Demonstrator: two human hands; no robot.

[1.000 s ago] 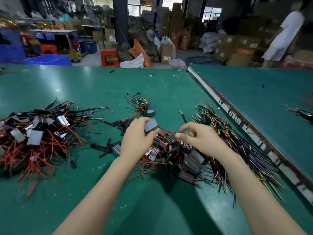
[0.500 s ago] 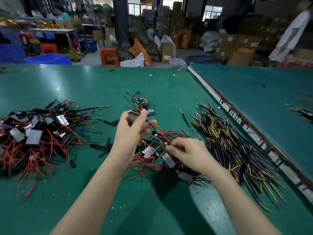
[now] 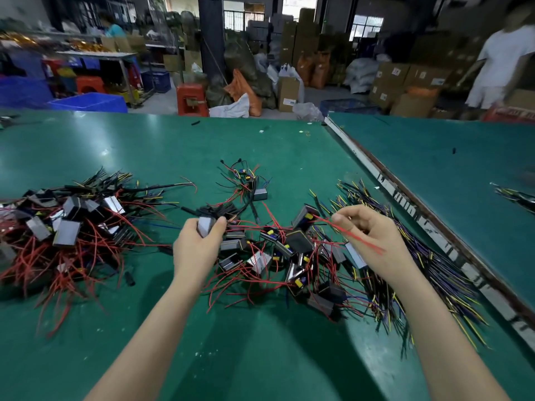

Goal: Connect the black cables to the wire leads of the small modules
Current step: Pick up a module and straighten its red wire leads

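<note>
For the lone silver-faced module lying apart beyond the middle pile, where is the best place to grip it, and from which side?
Grip the lone module by its boxy body, across the two short side walls, coming down from above and from the right. Its silver face is exposed and the green table to its right is bare, while its red and black leads tangle off to the left and behind it.

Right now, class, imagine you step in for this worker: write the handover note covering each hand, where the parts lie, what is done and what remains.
Left hand: grip closed on one small module, lifted over the middle pile.
Right hand: pinching a red wire lead that runs from a raised module.
Parts: loose modules in the middle; black cables bundled to the right; another module heap on the left, whether joined cannot be told.
Done: a module and a lead picked up.
Left: no cable in hand yet; join one to the lead, then work through the pile.
</note>
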